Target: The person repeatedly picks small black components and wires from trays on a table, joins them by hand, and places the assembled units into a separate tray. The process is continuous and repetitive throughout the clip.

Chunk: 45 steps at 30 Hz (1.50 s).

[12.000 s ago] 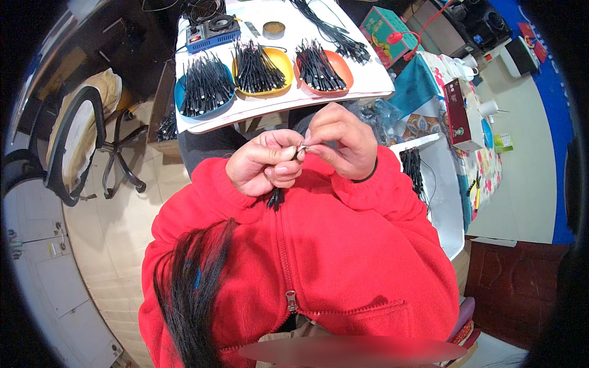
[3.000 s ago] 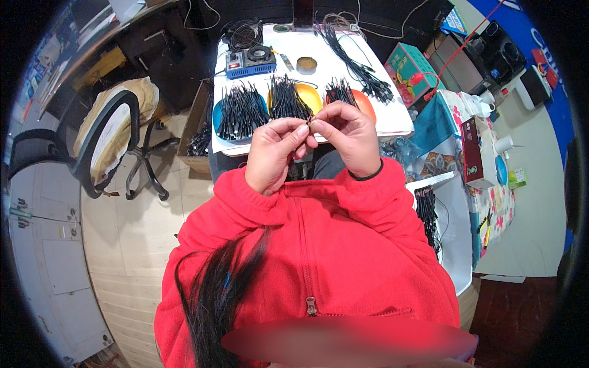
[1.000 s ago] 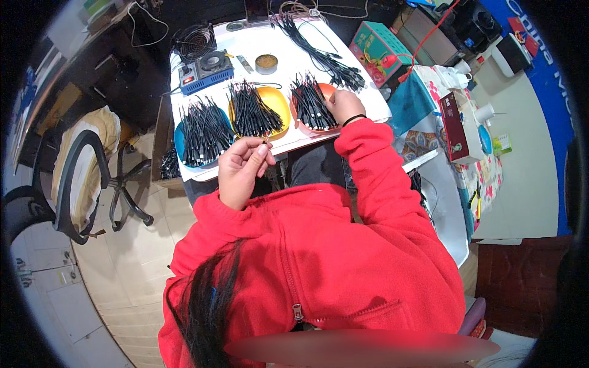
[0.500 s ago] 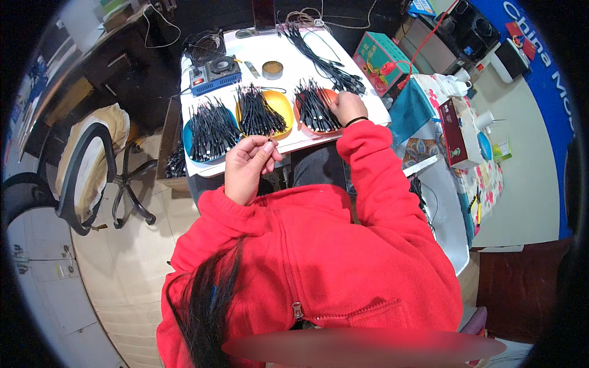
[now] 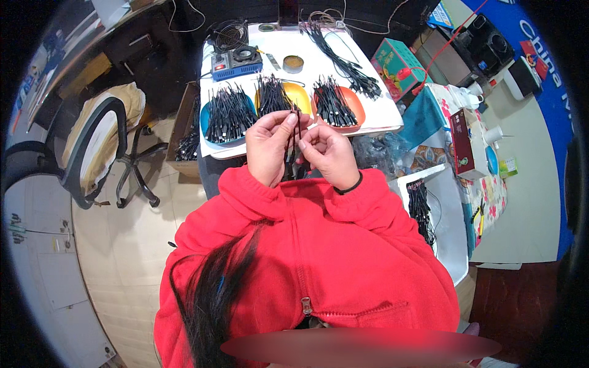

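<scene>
My left hand (image 5: 270,146) and my right hand (image 5: 331,153) are close together in front of the table's near edge. Thin black cables (image 5: 291,150) hang down between them. The left thumb and fingers pinch them near the upper end; my right fingers are closed against them a little lower. Just beyond my hands stand a blue tray (image 5: 205,127), a yellow tray (image 5: 302,97) and an orange tray (image 5: 357,111), each bearing a bundle of short black cables. My left hand partly covers the front of the yellow tray.
On the white table (image 5: 257,38) are a blue box-shaped device (image 5: 236,69), a round tin (image 5: 293,63) and long black cables (image 5: 346,67). A green carton (image 5: 396,69) stands at right. A white bin (image 5: 451,236) holds more cables; an office chair (image 5: 116,135) is at left.
My right hand has left the orange tray and come down beside my left hand. Black cables now hang between both hands. The view has shifted slightly.
</scene>
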### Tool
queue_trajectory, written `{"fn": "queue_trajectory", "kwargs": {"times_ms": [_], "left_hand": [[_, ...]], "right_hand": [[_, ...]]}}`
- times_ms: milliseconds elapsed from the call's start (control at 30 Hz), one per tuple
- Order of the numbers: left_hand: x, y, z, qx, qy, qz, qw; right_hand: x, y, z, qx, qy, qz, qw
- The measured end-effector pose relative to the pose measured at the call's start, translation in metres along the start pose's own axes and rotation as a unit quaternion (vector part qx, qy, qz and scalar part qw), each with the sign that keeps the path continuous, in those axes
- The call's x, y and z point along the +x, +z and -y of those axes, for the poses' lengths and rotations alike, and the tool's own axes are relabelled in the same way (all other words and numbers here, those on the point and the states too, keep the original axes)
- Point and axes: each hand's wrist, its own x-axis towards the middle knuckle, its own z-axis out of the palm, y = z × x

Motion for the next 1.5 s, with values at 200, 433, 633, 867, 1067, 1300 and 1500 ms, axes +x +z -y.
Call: {"fn": "queue_trajectory", "kwargs": {"times_ms": [200,433,633,867,1067,1300,1500], "left_hand": [[-0.008,-0.005,-0.002,0.064,0.037,0.017,0.997],[-0.012,-0.008,-0.001,0.106,0.016,0.033,0.994],[-0.011,-0.011,-0.001,0.09,-0.05,0.061,0.993],[-0.006,-0.016,0.005,0.022,-0.071,0.078,0.994],[-0.004,-0.018,0.004,0.036,-0.1,0.068,0.992],[0.007,-0.029,0.002,0.048,-0.164,0.081,0.982],[0.014,-0.037,0.006,0.119,-0.162,0.116,0.973]], "right_hand": [[0.0,0.004,0.003,-0.047,-0.057,-0.015,0.997],[0.019,-0.02,0.028,-0.071,-0.106,-0.014,0.992],[0.022,-0.011,0.022,-0.063,-0.111,-0.016,0.992],[0.024,-0.015,0.007,0.177,-0.038,0.044,0.982],[0.032,-0.018,-0.007,0.326,0.076,0.105,0.936],[0.04,-0.026,-0.008,0.191,0.048,0.099,0.975],[0.056,-0.035,-0.024,0.444,0.184,0.225,0.848]]}}
